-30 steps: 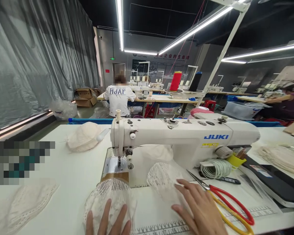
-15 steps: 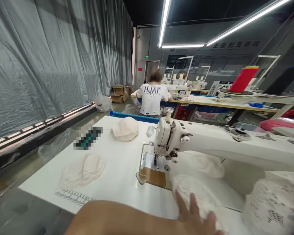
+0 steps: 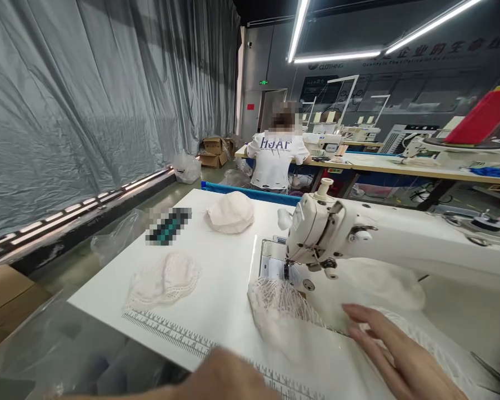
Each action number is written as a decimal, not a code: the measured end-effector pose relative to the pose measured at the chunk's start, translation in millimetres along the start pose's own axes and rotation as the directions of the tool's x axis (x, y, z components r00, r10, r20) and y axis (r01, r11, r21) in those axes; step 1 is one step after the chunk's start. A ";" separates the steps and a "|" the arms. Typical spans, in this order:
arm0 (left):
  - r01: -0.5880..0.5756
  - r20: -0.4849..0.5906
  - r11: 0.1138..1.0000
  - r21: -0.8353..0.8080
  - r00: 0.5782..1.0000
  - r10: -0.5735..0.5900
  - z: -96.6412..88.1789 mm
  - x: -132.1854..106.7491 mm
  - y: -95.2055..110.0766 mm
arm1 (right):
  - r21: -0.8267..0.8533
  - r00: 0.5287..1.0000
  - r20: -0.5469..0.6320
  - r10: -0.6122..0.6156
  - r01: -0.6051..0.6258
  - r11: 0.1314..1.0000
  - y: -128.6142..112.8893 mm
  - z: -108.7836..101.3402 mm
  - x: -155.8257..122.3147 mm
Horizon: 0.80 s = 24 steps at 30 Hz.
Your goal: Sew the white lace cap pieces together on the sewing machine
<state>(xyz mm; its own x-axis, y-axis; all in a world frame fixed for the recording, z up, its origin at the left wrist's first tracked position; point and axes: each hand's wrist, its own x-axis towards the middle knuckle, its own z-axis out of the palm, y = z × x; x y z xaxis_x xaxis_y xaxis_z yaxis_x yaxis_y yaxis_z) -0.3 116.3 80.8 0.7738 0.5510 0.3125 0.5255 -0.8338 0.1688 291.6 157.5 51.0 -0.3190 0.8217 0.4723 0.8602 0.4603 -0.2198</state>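
My right hand [image 3: 400, 355] lies at the lower right with its fingers stretched out flat on white lace fabric [image 3: 283, 316], which is spread on the table just in front of the sewing machine's needle plate [image 3: 275, 266]. It holds nothing. My left hand [image 3: 225, 378] is a blurred shape at the bottom edge, over the table's printed ruler [image 3: 170, 333]; its fingers do not show. The white sewing machine [image 3: 320, 228] stretches away to the right above the fabric.
Two more pale lace pieces lie on the white table [image 3: 216, 300], one at the near left [image 3: 162, 280] and one at the far side [image 3: 231, 211]. A person in a white shirt [image 3: 277, 161] sits at another table behind. A grey plastic curtain [image 3: 87, 100] hangs left; cardboard boxes [image 3: 212, 153] stand beyond.
The view has swung left, away from the scissors and the machine's body. My right hand now rests flat on the lace near the needle; my left arm has dropped to the bottom edge.
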 end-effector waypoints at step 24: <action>0.423 0.290 0.485 -0.765 0.899 -0.327 4.7 71.3 -69.9 | 0.463 0.931 0.341 0.131 -0.288 0.838 -50.5 24.7 24.0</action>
<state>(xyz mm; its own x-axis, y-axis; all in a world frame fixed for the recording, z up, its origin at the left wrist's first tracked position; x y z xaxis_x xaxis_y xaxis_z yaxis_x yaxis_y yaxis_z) 19.8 214.0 86.9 0.6264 0.7782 -0.0448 0.3117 -0.1973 0.9295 230.6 162.3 52.3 -0.3196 0.9399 0.1202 0.6282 0.3052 -0.7157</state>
